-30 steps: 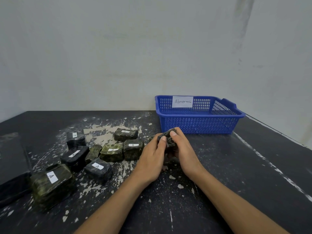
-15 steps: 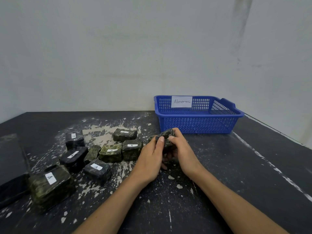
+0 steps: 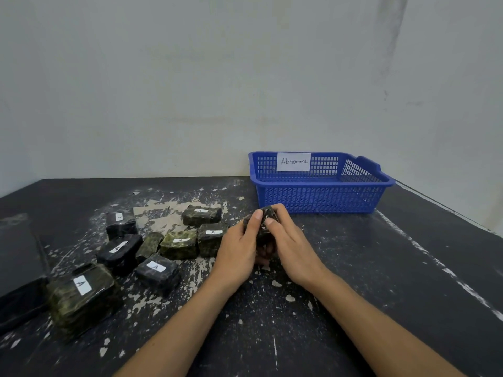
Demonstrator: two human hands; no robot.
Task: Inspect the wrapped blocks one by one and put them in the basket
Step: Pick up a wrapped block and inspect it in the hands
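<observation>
Head view looks down on a black, paint-flecked table, where both hands meet just in front of the blue basket. The left hand and right hand grip one dark wrapped block between them. Their fingers curl round it from either side, and both thumbs press on its upper face. The block appears to be held clear of the table and tipped toward the camera. It is near the basket's front wall but not over the rim. I judge this to be the inspection of this block, with the drop into the basket not yet made.

Left of the hands, a cluster of eight wrapped blocks lies on the table, some green and some black. It runs from the large green block nearest the camera to the far green block. Most carry a white sticker marked "A"; one small green piece shows none.

A paper label reading "Abnormal" is fixed to the basket's far wall. Nothing shows inside through the mesh, though the near wall hides most of the floor, so I cannot be sure it is empty. By that reading the task is at an early stage: the held block and the eight on the table are all left to do.
</observation>
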